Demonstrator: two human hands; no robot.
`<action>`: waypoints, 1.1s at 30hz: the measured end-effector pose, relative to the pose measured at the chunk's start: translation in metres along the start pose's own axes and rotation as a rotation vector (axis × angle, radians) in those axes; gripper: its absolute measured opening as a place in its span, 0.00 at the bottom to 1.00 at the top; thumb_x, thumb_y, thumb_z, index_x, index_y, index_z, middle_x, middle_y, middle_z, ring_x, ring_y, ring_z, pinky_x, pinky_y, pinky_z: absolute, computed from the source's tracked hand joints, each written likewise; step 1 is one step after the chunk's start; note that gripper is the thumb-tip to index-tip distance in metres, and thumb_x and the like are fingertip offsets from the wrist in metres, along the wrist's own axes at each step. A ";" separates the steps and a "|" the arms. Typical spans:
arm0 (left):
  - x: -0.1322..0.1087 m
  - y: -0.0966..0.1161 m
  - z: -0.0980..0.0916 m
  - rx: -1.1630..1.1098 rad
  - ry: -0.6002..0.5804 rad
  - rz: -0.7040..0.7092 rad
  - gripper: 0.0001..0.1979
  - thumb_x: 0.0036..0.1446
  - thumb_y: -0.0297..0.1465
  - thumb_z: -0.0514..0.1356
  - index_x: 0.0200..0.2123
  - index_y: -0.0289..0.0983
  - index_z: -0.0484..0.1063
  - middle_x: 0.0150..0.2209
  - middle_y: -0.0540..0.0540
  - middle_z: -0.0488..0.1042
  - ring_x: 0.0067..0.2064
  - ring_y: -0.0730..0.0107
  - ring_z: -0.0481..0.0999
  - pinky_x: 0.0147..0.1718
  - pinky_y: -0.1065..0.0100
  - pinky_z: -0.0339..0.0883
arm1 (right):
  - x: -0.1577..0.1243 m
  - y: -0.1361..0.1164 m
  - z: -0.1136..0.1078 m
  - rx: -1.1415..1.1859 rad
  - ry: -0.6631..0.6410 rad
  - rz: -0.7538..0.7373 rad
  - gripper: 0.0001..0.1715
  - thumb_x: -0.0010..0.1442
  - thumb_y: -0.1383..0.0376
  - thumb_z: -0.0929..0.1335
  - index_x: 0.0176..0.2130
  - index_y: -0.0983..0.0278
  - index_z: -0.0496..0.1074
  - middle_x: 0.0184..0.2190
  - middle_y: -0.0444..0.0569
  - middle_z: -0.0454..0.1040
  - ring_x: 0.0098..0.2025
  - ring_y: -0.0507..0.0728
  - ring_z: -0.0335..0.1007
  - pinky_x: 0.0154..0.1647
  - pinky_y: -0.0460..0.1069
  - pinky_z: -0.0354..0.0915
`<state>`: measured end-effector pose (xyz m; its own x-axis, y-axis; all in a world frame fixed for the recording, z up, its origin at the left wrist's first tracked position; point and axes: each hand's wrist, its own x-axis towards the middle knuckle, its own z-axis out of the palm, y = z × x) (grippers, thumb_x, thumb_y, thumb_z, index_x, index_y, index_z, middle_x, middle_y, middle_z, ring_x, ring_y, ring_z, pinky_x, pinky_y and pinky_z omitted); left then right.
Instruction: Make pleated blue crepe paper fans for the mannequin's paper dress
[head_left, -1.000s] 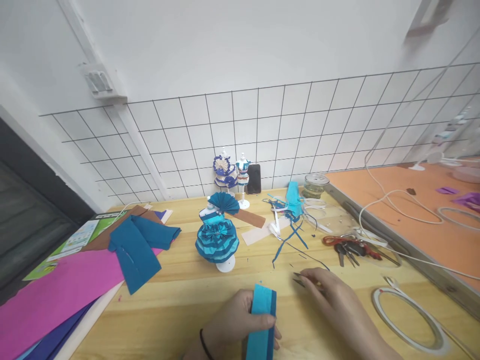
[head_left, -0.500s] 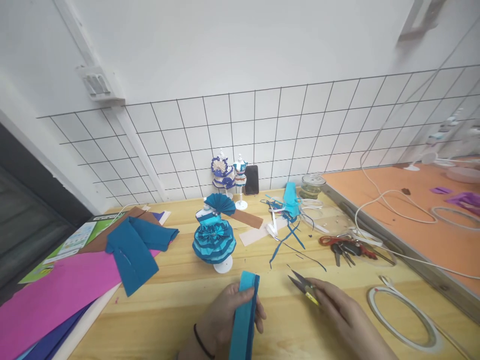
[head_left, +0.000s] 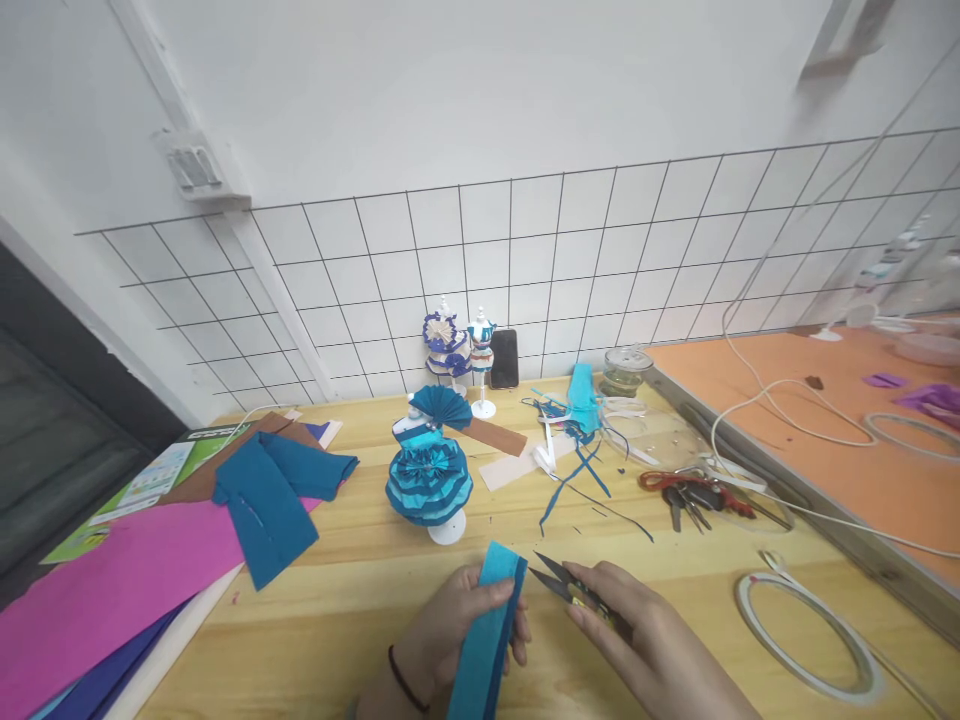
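Note:
In my left hand [head_left: 442, 630] is a folded strip of turquoise crepe paper [head_left: 487, 615] with a dark blue edge along its right side. The thumb presses on its front and the fingers wrap behind. My right hand [head_left: 637, 625] grips a small pair of thread snips [head_left: 566, 585], blades apart, their tips close to the strip's upper right corner. Beyond the hands stands a small dress form [head_left: 429, 480] in a layered blue and turquoise paper skirt, with a pleated dark blue fan [head_left: 442, 405] at its top.
Crepe paper sheets [head_left: 150, 570] lie at the left. Two smaller dress forms and a phone [head_left: 504, 358] are by the wall. Paper scraps [head_left: 581, 470], a glass jar [head_left: 626, 370], keys [head_left: 686, 500] and a tape roll [head_left: 806, 635] occupy the right, beside an orange table [head_left: 840, 420].
My right hand has moved left with the snips, bringing the blades near the strip. The strip in my left hand has tilted slightly to the right at its top.

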<state>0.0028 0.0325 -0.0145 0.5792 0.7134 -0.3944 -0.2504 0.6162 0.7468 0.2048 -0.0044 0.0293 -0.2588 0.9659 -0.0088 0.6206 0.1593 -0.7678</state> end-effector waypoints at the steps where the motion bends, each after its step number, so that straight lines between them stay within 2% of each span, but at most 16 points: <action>1: 0.000 0.000 0.000 0.003 -0.001 0.004 0.14 0.47 0.38 0.61 0.26 0.31 0.70 0.20 0.45 0.73 0.17 0.73 0.72 0.12 0.77 0.59 | 0.000 0.000 0.000 -0.021 -0.004 0.004 0.22 0.59 0.57 0.59 0.49 0.63 0.67 0.40 0.54 0.72 0.43 0.59 0.69 0.44 0.50 0.64; 15: 0.002 -0.003 0.001 0.041 0.026 0.036 0.13 0.48 0.36 0.60 0.27 0.30 0.71 0.22 0.44 0.74 0.20 0.72 0.73 0.16 0.76 0.62 | -0.001 -0.001 0.003 -0.187 0.004 -0.020 0.21 0.61 0.59 0.57 0.49 0.63 0.66 0.38 0.54 0.71 0.38 0.58 0.72 0.37 0.48 0.66; 25: -0.002 0.009 0.001 -0.109 0.134 -0.028 0.13 0.49 0.37 0.58 0.23 0.31 0.69 0.17 0.48 0.71 0.15 0.76 0.69 0.11 0.77 0.57 | 0.000 -0.011 0.005 -0.180 0.008 -0.044 0.21 0.61 0.60 0.56 0.51 0.64 0.64 0.39 0.55 0.70 0.40 0.58 0.71 0.40 0.50 0.66; 33: -0.001 0.006 -0.002 -0.142 0.151 -0.088 0.13 0.52 0.35 0.55 0.23 0.31 0.69 0.16 0.47 0.71 0.15 0.75 0.69 0.11 0.77 0.56 | 0.009 -0.024 0.006 -0.211 0.041 -0.082 0.20 0.61 0.62 0.57 0.49 0.64 0.65 0.37 0.54 0.70 0.37 0.58 0.71 0.37 0.50 0.67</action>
<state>-0.0005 0.0365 -0.0108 0.4835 0.6901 -0.5385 -0.3168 0.7114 0.6273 0.1832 -0.0011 0.0433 -0.2877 0.9546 0.0775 0.7409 0.2731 -0.6136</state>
